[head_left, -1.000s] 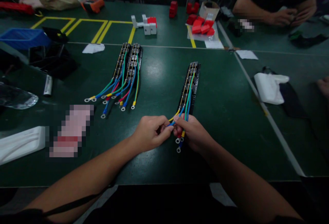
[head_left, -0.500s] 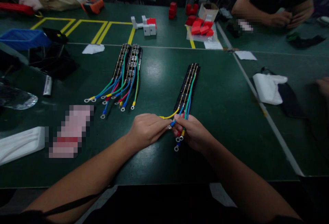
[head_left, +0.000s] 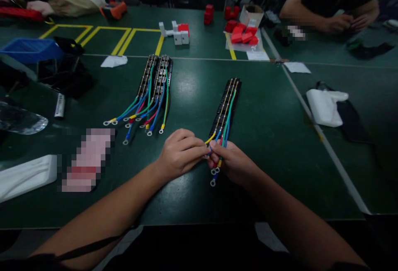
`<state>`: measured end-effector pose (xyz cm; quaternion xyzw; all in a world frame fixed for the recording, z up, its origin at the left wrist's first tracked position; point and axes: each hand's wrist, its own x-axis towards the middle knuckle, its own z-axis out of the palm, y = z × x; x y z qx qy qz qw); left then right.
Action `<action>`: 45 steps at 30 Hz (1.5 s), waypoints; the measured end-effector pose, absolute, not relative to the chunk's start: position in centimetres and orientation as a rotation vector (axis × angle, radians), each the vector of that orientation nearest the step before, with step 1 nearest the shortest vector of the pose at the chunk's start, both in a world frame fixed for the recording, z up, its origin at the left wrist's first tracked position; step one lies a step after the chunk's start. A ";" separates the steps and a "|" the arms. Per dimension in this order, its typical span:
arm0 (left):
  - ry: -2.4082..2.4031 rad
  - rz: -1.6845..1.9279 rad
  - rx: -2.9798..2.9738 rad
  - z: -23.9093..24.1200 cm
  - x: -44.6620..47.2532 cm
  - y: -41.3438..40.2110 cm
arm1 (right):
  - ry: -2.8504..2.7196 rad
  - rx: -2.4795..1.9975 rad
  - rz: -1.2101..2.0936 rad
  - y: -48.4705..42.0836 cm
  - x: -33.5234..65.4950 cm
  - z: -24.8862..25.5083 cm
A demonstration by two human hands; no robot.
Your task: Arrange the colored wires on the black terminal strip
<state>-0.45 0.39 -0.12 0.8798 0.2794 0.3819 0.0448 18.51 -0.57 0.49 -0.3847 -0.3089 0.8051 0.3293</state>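
A black terminal strip lies on the green table, with coloured wires running from its near end. My right hand is closed around several of those wires; their ring terminals hang below its fingers. Close against it, my left hand has its fingers pinched by the yellow wire and a blue wire end. The exact grip of the left fingertips is partly hidden. Two similar black strips lie further left, side by side, their wires and ring terminals fanned toward me.
Left are a blue bin, a marker-like white tube, a white object and a blurred pink rectangle. Red parts and white blocks stand at the back. Two people sit across; a white object lies right.
My left hand has shifted its fingers over the blue wire's ring end, covering it, and its knuckles have risen slightly. My right hand keeps its hold on the wires.
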 end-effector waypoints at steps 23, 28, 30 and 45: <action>0.836 1.191 2.402 0.9 0.8 0.4 | -0.849 -1.006 2.054 -0.6 18.5 -0.1; 0.829 1.204 2.366 0.9 0.8 0.4 | -0.819 -0.993 2.079 -0.5 18.5 -0.2; 0.852 1.187 2.333 1.1 0.9 0.4 | -0.838 -0.989 2.075 -0.6 18.5 -0.3; 0.939 1.065 2.148 1.5 1.0 0.4 | -0.989 -1.110 1.975 -0.8 18.3 -0.1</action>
